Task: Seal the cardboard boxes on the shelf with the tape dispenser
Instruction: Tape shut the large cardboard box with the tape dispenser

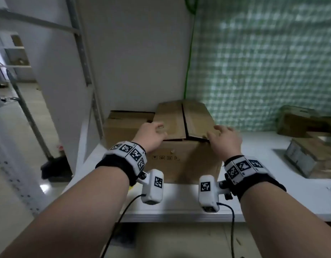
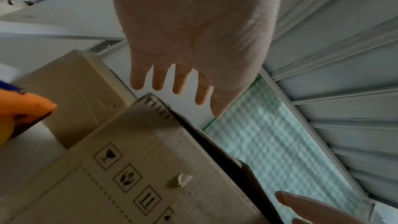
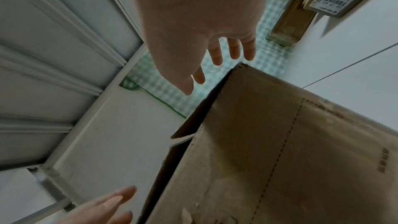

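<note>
A brown cardboard box [image 1: 181, 162] stands on the white shelf [image 1: 179, 200], its two top flaps folded down with a dark seam [image 1: 185, 120] between them. My left hand [image 1: 155, 130] is over the front of the left flap, fingers spread and straight. My right hand [image 1: 222, 133] is at the front of the right flap, also spread. Both wrist views show the fingers [image 2: 177, 81] [image 3: 215, 55] straight and holding nothing above the box [image 2: 140, 159] [image 3: 280, 142]; whether they touch it I cannot tell. A blurred orange object [image 2: 23, 113] lies left of the box.
A second cardboard box [image 1: 127, 121] sits behind and left of the first, against the shelf's grey upright [image 1: 97, 112]. Two more boxes [image 1: 300, 121] [image 1: 313, 159] stand on the right of the shelf. A green checked panel [image 1: 263, 62] backs the shelf.
</note>
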A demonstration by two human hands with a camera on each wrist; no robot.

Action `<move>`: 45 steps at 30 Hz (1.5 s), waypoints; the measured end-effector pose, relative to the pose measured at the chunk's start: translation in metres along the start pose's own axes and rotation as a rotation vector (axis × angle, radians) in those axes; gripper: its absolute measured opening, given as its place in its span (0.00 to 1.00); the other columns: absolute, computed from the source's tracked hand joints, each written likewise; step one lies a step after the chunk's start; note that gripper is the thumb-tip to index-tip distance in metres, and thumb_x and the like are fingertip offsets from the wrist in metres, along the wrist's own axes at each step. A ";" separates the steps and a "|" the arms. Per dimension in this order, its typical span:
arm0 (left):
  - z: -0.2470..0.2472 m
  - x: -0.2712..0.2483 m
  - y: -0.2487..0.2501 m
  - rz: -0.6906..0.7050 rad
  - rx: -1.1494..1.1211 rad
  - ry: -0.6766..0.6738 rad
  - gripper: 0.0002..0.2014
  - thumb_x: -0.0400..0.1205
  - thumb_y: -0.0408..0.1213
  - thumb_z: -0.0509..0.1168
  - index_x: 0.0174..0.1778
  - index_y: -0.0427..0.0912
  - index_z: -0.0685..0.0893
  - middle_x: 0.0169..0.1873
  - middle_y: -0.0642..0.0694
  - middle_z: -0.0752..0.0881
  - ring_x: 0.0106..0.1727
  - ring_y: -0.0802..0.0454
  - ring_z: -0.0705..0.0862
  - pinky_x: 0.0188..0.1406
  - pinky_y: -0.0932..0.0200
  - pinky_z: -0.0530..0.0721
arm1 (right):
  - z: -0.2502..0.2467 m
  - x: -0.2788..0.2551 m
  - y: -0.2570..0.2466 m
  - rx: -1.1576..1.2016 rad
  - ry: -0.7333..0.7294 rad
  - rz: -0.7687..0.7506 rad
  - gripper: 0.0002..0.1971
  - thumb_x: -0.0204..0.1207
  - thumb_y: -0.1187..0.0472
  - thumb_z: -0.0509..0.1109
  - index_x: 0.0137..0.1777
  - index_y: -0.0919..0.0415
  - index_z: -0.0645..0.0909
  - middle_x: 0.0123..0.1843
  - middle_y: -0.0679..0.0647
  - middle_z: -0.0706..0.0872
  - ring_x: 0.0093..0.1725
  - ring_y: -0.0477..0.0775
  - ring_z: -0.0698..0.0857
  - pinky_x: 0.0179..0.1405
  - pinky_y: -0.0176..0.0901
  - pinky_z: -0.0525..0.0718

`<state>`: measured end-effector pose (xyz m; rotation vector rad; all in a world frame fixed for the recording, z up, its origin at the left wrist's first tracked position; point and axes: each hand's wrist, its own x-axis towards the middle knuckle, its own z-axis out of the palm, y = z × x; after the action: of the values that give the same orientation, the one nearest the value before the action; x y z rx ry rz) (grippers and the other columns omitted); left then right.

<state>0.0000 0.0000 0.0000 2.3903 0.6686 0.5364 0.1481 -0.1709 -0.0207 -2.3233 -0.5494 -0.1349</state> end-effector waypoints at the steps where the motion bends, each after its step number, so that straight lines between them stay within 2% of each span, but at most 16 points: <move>1: 0.003 0.004 -0.003 -0.018 -0.030 -0.027 0.24 0.83 0.44 0.62 0.76 0.46 0.71 0.75 0.42 0.71 0.73 0.47 0.73 0.70 0.57 0.70 | 0.004 0.003 0.001 0.004 -0.025 0.031 0.24 0.79 0.47 0.61 0.74 0.51 0.72 0.77 0.61 0.70 0.80 0.60 0.61 0.75 0.53 0.61; 3: 0.008 0.009 -0.009 -0.062 -0.053 -0.074 0.26 0.84 0.44 0.61 0.79 0.46 0.66 0.77 0.44 0.70 0.68 0.51 0.77 0.59 0.65 0.73 | 0.013 0.009 0.004 0.038 -0.068 0.063 0.27 0.77 0.46 0.62 0.77 0.50 0.70 0.80 0.58 0.67 0.81 0.59 0.60 0.78 0.56 0.62; 5: 0.010 0.012 -0.012 -0.091 -0.057 -0.096 0.27 0.85 0.45 0.59 0.80 0.46 0.64 0.77 0.45 0.70 0.53 0.59 0.81 0.46 0.69 0.75 | 0.019 0.012 0.003 0.110 -0.105 0.083 0.29 0.75 0.44 0.62 0.76 0.49 0.71 0.79 0.57 0.69 0.78 0.59 0.67 0.76 0.56 0.67; 6: 0.012 0.011 -0.012 -0.111 -0.056 -0.093 0.27 0.85 0.46 0.59 0.80 0.46 0.63 0.77 0.45 0.69 0.54 0.58 0.81 0.49 0.66 0.76 | 0.021 0.011 0.003 0.118 -0.116 0.101 0.28 0.75 0.44 0.62 0.76 0.49 0.72 0.78 0.57 0.71 0.75 0.59 0.71 0.74 0.55 0.70; 8: 0.013 0.010 -0.015 -0.140 -0.038 -0.080 0.28 0.84 0.49 0.59 0.80 0.46 0.64 0.79 0.46 0.66 0.73 0.49 0.73 0.68 0.57 0.71 | 0.021 0.008 0.002 0.116 -0.105 0.117 0.27 0.75 0.43 0.61 0.75 0.48 0.73 0.77 0.57 0.72 0.72 0.60 0.75 0.72 0.53 0.73; 10: 0.013 0.008 -0.018 -0.160 -0.040 -0.076 0.28 0.83 0.50 0.60 0.80 0.48 0.65 0.79 0.46 0.66 0.78 0.46 0.66 0.74 0.54 0.65 | 0.020 0.004 0.004 0.111 -0.086 0.129 0.27 0.76 0.43 0.61 0.75 0.47 0.73 0.77 0.57 0.72 0.70 0.61 0.76 0.69 0.51 0.73; 19: 0.018 0.000 -0.012 -0.161 -0.166 -0.197 0.30 0.80 0.53 0.64 0.79 0.55 0.67 0.79 0.47 0.66 0.76 0.44 0.69 0.73 0.43 0.72 | -0.012 -0.026 0.012 0.029 0.069 0.207 0.21 0.76 0.50 0.65 0.67 0.53 0.82 0.64 0.55 0.85 0.63 0.58 0.82 0.57 0.42 0.78; 21: 0.019 0.001 -0.011 -0.136 -0.217 -0.229 0.31 0.79 0.53 0.66 0.78 0.56 0.68 0.79 0.47 0.66 0.76 0.44 0.68 0.74 0.42 0.71 | -0.021 -0.031 0.013 -0.032 0.114 0.211 0.16 0.75 0.52 0.65 0.58 0.56 0.86 0.55 0.57 0.88 0.54 0.60 0.84 0.48 0.41 0.77; 24: 0.022 -0.001 -0.016 -0.080 -0.319 -0.259 0.31 0.77 0.53 0.68 0.77 0.56 0.70 0.79 0.47 0.65 0.78 0.46 0.64 0.78 0.43 0.62 | -0.030 -0.035 0.013 -0.144 0.119 0.213 0.13 0.74 0.52 0.66 0.48 0.60 0.86 0.42 0.58 0.86 0.39 0.58 0.79 0.38 0.40 0.75; 29: 0.023 -0.003 -0.028 -0.147 -0.396 -0.262 0.37 0.72 0.66 0.65 0.78 0.64 0.63 0.83 0.44 0.40 0.83 0.41 0.44 0.79 0.34 0.45 | -0.029 -0.054 0.001 -0.286 0.092 0.139 0.13 0.73 0.47 0.67 0.45 0.57 0.80 0.41 0.56 0.84 0.40 0.57 0.79 0.35 0.41 0.74; 31: 0.016 -0.004 -0.030 -0.190 -0.395 -0.320 0.45 0.66 0.75 0.63 0.78 0.66 0.59 0.83 0.44 0.38 0.83 0.37 0.45 0.77 0.30 0.47 | -0.026 -0.062 -0.007 -0.267 0.030 0.070 0.13 0.72 0.47 0.69 0.43 0.57 0.78 0.38 0.55 0.85 0.41 0.57 0.83 0.35 0.42 0.77; 33: 0.007 -0.007 -0.031 -0.211 -0.417 -0.365 0.50 0.61 0.78 0.63 0.80 0.65 0.56 0.84 0.45 0.45 0.82 0.37 0.50 0.77 0.30 0.54 | -0.022 -0.069 -0.019 -0.107 -0.083 0.008 0.12 0.69 0.50 0.73 0.38 0.59 0.79 0.33 0.55 0.87 0.37 0.57 0.87 0.34 0.48 0.87; 36: 0.002 -0.012 -0.031 -0.203 -0.456 -0.377 0.45 0.71 0.69 0.64 0.82 0.60 0.53 0.83 0.46 0.51 0.81 0.40 0.57 0.74 0.38 0.66 | -0.016 -0.079 -0.039 0.061 -0.260 -0.056 0.10 0.69 0.56 0.77 0.39 0.62 0.82 0.34 0.60 0.90 0.33 0.57 0.89 0.37 0.54 0.91; 40: 0.004 -0.014 -0.033 -0.235 -0.454 -0.342 0.49 0.70 0.63 0.70 0.82 0.60 0.49 0.83 0.46 0.54 0.79 0.41 0.62 0.70 0.40 0.72 | -0.017 -0.083 -0.054 0.255 -0.550 -0.029 0.07 0.75 0.64 0.73 0.53 0.62 0.85 0.44 0.63 0.90 0.38 0.54 0.87 0.41 0.44 0.88; 42: 0.003 -0.013 -0.034 -0.241 -0.418 -0.332 0.50 0.70 0.59 0.73 0.82 0.60 0.48 0.83 0.45 0.55 0.78 0.41 0.64 0.69 0.41 0.74 | -0.020 -0.076 -0.049 0.284 -0.555 -0.019 0.06 0.76 0.64 0.72 0.52 0.62 0.86 0.41 0.59 0.88 0.36 0.51 0.86 0.40 0.42 0.87; 45: 0.003 -0.012 -0.032 -0.271 -0.400 -0.321 0.48 0.73 0.49 0.74 0.82 0.61 0.49 0.82 0.46 0.57 0.76 0.41 0.65 0.62 0.42 0.79 | -0.023 -0.048 -0.028 0.264 -0.340 0.019 0.06 0.75 0.60 0.74 0.49 0.61 0.87 0.43 0.55 0.88 0.40 0.50 0.85 0.46 0.45 0.87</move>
<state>-0.0184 0.0143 -0.0252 1.9145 0.6555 0.1457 0.0941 -0.1855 0.0020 -2.1007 -0.6675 0.3295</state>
